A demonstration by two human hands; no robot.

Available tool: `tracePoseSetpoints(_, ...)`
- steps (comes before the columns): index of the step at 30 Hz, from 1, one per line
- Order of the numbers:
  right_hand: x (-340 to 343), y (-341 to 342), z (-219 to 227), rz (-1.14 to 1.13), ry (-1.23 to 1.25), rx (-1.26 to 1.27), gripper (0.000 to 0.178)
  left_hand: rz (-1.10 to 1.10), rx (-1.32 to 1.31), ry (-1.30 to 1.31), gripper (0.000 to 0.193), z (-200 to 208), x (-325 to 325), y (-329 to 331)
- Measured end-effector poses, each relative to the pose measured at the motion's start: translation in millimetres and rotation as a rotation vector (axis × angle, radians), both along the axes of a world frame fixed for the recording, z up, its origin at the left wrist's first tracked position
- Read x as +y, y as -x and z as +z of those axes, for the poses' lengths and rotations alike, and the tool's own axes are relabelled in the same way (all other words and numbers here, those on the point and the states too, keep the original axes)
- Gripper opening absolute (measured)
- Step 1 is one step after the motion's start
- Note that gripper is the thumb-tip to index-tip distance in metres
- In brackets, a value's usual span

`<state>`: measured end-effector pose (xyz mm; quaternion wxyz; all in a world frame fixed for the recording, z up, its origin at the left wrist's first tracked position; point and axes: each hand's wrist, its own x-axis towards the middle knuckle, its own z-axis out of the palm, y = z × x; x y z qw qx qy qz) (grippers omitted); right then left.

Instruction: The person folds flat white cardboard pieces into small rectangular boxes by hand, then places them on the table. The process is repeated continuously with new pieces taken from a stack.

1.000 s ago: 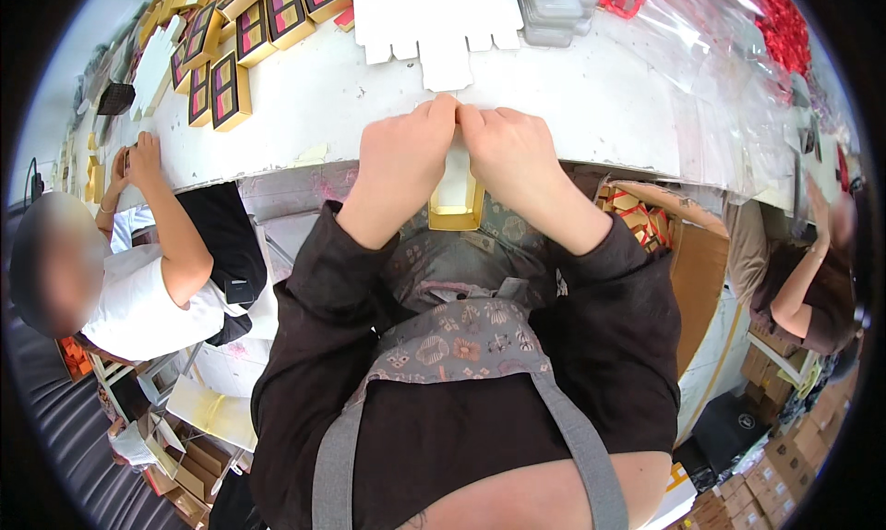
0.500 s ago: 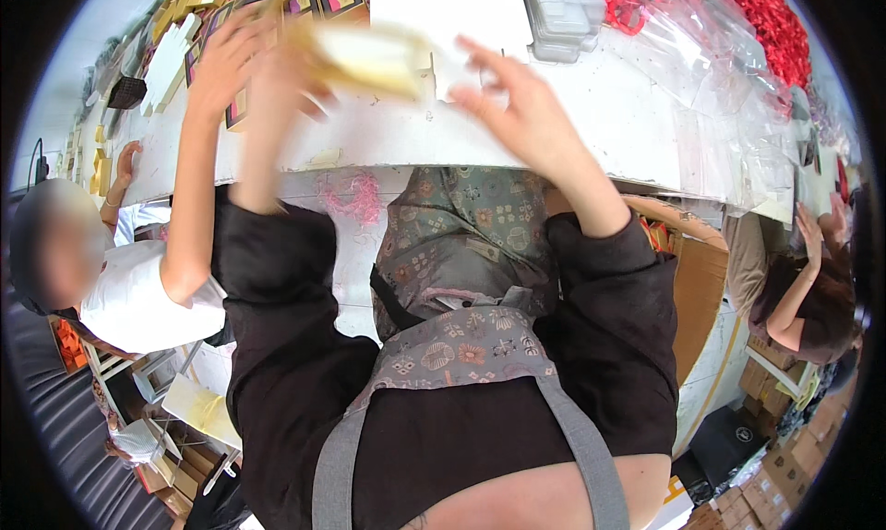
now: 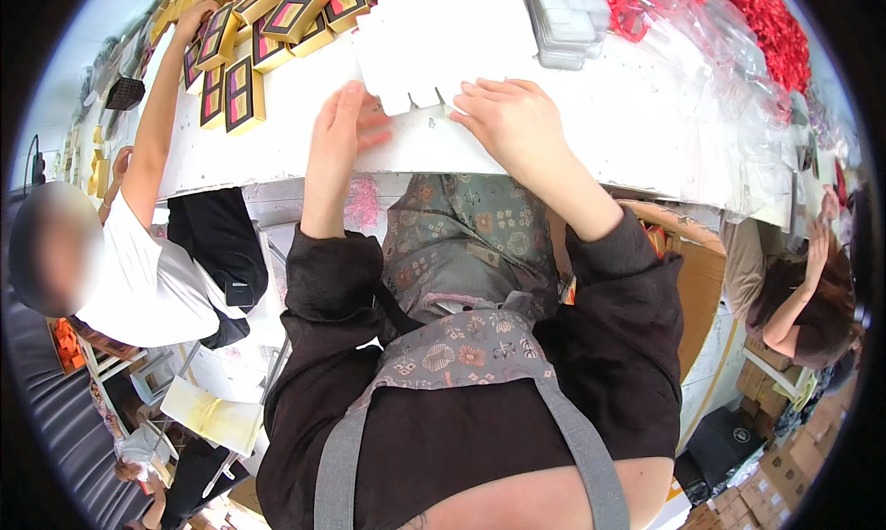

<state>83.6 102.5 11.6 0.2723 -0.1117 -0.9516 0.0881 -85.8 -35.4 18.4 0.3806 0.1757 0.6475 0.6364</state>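
A white stack of pieces with notched edges (image 3: 443,41), overexposed so its kind is hard to make out, lies on the table in front of me. My left hand (image 3: 347,128) is beside the stack's near left corner, fingers apart, holding nothing. At its near right edge my right hand (image 3: 513,119) rests with its fingers stretched toward the white pieces; the fingertips seem to touch them. Gold boxes with dark, patterned tops (image 3: 244,96) lie in a loose group left of the stack, some on top of others.
A co-worker's hand (image 3: 196,18) reaches into the gold boxes from the left. Clear plastic trays (image 3: 565,22) are stacked right of the white pieces, with clear plastic bags (image 3: 701,78) and red shredded filler (image 3: 766,22) beyond. A cardboard carton (image 3: 699,290) stands below the table's edge.
The gold box blurred in my left hand is gone from it. That hand has moved right to the white stack, and my right hand lower. The co-worker's arm has shifted left.
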Motion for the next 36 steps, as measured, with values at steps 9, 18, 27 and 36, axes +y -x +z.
tracePoseSetpoints(9, -41, -59, -12, 0.076, 0.173, 0.021, 0.06, -0.077, -0.217, -0.145, 0.047, -17, -18, -29)
tracePoseSetpoints(18, -65, -55, -12, 0.223, 1.611, 0.501, 0.079, 0.095, 0.841, 0.165, 0.048, -7, 6, -93)
tracePoseSetpoints(27, -81, -38, -5, 0.117, 1.472, 0.61, 0.083, 0.039, 0.719, 0.003, 0.043, -16, 2, -97)
tracePoseSetpoints(36, -71, -48, 0, -0.162, 1.254, 0.419, 0.062, 0.041, 0.565, -0.001, 0.029, -2, -7, -112)
